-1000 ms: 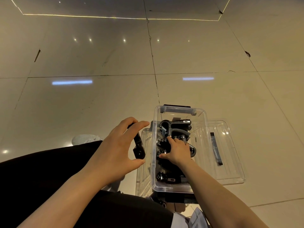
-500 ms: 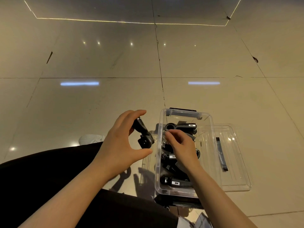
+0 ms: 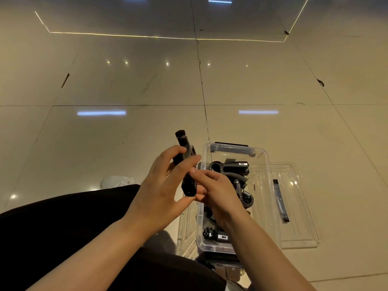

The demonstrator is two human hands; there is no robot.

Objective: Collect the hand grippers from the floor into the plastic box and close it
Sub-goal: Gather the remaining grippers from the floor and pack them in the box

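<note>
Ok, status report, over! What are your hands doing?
Left hand holding black hand gripper; right hand touching its lower end. Plastic box open, lid beside it. Nothing blocking.

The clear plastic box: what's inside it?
The plastic box holds several black hand grippers piled together. The right hand and forearm cover the middle, so an exact count isn't possible.

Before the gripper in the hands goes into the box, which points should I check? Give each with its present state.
1. Hand gripper held securely: ok, left hand pinches it, right hand touches its lower end.
2. Plastic box open: ok.
3. Free space in the box: ok, the far end looks free.
4. Lid within reach: ok, it lies beside the box on the right.
5. No grippers remaining on the floor: cannot tell, legs hide some of it.
</note>
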